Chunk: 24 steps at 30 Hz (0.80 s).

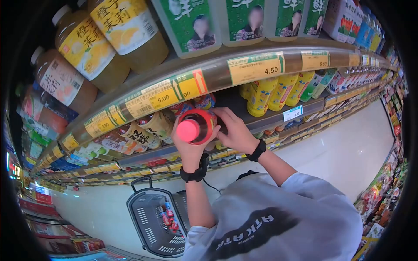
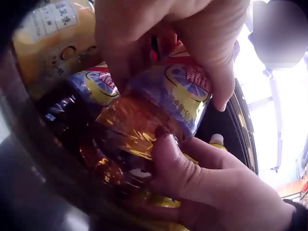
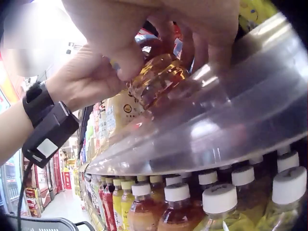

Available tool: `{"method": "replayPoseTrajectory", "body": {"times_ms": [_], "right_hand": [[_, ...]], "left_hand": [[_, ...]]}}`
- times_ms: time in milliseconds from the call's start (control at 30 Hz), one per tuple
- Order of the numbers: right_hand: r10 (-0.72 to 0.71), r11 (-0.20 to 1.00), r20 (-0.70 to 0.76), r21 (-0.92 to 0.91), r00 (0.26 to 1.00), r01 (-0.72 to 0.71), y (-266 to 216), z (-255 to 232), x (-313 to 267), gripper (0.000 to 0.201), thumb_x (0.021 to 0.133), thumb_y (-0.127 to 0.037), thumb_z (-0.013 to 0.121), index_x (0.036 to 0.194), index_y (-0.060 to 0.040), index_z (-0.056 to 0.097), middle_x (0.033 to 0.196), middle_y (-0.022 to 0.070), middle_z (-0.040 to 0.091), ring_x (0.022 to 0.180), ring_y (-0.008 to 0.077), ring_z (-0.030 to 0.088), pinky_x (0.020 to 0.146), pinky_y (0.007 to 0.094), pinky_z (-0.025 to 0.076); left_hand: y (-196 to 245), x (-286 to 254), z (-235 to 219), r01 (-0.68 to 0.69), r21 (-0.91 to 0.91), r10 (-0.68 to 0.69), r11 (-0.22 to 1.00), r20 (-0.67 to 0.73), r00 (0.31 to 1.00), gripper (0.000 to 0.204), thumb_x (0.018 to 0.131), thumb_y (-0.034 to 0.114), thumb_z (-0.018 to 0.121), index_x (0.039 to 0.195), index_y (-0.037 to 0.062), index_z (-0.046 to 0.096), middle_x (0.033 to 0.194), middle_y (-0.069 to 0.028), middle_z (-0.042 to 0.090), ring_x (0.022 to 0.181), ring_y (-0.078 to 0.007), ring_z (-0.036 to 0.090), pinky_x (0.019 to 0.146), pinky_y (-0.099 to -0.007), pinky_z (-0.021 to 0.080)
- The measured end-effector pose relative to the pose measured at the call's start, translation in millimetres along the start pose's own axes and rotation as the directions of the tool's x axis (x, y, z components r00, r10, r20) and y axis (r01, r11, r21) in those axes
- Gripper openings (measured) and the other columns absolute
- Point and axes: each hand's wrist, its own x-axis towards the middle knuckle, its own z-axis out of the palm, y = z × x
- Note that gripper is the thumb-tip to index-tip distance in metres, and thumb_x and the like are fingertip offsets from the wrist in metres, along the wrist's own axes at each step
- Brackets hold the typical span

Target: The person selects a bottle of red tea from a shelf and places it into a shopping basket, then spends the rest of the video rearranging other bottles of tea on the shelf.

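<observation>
Both hands hold a bottle of lemon tea (image 1: 202, 128) in front of the shelf, its pink-red cap (image 1: 188, 130) facing up toward the head camera. My left hand (image 1: 187, 148) grips it from the left and near side. From the right, my right hand (image 1: 237, 130) has its fingers round the bottle. In the left wrist view the label (image 2: 187, 84) shows a lemon on blue, and the right thumb (image 2: 168, 156) presses on the clear lower part. Amber liquid glints through the plastic in the right wrist view.
Large bottles of yellow-labelled drink (image 1: 126, 30) stand on the upper shelf, above a rail of price tags (image 1: 257, 69). Yellow bottles (image 1: 278, 93) fill the shelf below. A grey shopping basket (image 1: 133, 209) holding red packages (image 1: 170, 219) stands on the floor to the left.
</observation>
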Motion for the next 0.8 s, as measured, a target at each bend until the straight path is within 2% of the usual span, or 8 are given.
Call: {"method": "replayPoseTrajectory", "body": {"times_ms": [67,133,200,300,433,533,633,800], "right_hand": [[-0.040,0.998,-0.014,-0.058,0.999,0.039,1.7,0.9,-2.4,0.062,0.078,-0.010,0.076,0.135,-0.0034,0.052,0.126,0.0185,0.057,0.113,0.0407,0.060,0.093,0.0450,0.053],[-0.117,0.981,-0.037,-0.158,0.992,0.110,5.3,0.9,-3.3,0.062,0.077,-0.012,0.076,0.134,-0.0043,0.053,0.125,0.0178,0.057,0.112,0.0391,0.060,0.093,0.0446,0.053],[-0.089,0.984,-0.025,-0.157,0.996,0.084,6.4,0.5,-5.5,0.062,0.077,-0.014,0.076,0.134,-0.0049,0.054,0.124,0.0167,0.058,0.112,0.0374,0.060,0.091,0.0441,0.054],[-0.051,0.988,-0.016,-0.144,0.999,0.049,6.1,-0.5,-5.3,0.062,0.077,-0.017,0.076,0.134,-0.0057,0.054,0.120,0.0154,0.059,0.109,0.0361,0.062,0.087,0.0443,0.055],[0.028,0.982,0.014,-0.188,1.000,-0.025,11.7,2.0,-6.4,0.063,0.075,-0.019,0.078,0.132,-0.0063,0.056,0.113,0.0138,0.061,0.103,0.0349,0.063,0.081,0.0444,0.056],[-0.003,0.978,-0.015,-0.207,1.000,0.000,11.7,2.8,-5.0,0.063,0.073,-0.023,0.079,0.129,-0.0063,0.057,0.110,0.0141,0.061,0.102,0.0347,0.064,0.078,0.0442,0.056],[-0.009,0.979,-0.043,-0.205,0.999,0.000,7.4,0.1,-0.4,0.060,0.072,-0.028,0.081,0.124,-0.0056,0.060,0.109,0.0134,0.061,0.102,0.0341,0.064,0.077,0.0435,0.056],[-0.017,0.989,-0.080,-0.146,0.997,0.006,11.7,2.5,6.3,0.057,0.074,-0.035,0.081,0.118,-0.0036,0.061,0.106,0.0136,0.060,0.096,0.0364,0.064,0.074,0.0440,0.056]], "left_hand": [[3.1,-1.2,-2.6,0.055,-0.024,-0.054,0.998,0.015,0.998,0.064,0.062,0.018,0.098,0.114,0.0004,0.064,0.116,-0.0100,0.070,0.101,-0.0196,0.067,0.092,-0.0350,0.054],[2.0,-7.0,1.2,0.008,-0.015,-0.008,1.000,-0.008,1.000,0.067,0.062,0.016,0.098,0.117,0.0005,0.063,0.118,-0.0109,0.069,0.105,-0.0197,0.067,0.095,-0.0353,0.053],[-7.5,-16.3,-6.7,0.044,0.085,-0.045,0.995,0.006,0.999,0.070,0.063,0.015,0.098,0.122,0.0002,0.062,0.121,-0.0117,0.069,0.110,-0.0200,0.065,0.097,-0.0361,0.052],[0.6,-13.7,-1.0,0.107,0.031,-0.107,0.994,-0.011,0.994,0.070,0.063,0.014,0.097,0.122,0.0001,0.062,0.123,-0.0116,0.068,0.110,-0.0200,0.065,0.098,-0.0365,0.052],[4.3,-8.2,2.5,0.109,0.066,-0.109,0.992,-0.002,0.994,0.063,0.063,0.015,0.097,0.115,-0.0015,0.066,0.112,-0.0089,0.073,0.100,-0.0181,0.069,0.094,-0.0350,0.055],[3.5,-9.1,8.4,0.042,0.050,-0.038,0.998,-0.067,0.997,0.060,0.062,0.015,0.098,0.111,-0.0018,0.067,0.106,-0.0077,0.074,0.092,-0.0169,0.070,0.089,-0.0334,0.056],[6.8,-3.0,7.3,0.103,0.161,-0.093,0.982,-0.074,0.993,0.059,0.062,0.016,0.098,0.110,-0.0015,0.068,0.103,-0.0077,0.074,0.089,-0.0163,0.069,0.084,-0.0328,0.056],[17.7,-1.1,10.1,0.161,0.123,-0.156,0.979,-0.047,0.987,0.054,0.066,0.012,0.095,0.109,-0.0027,0.067,0.102,-0.0088,0.073,0.091,-0.0151,0.068,0.083,-0.0322,0.055]]}}
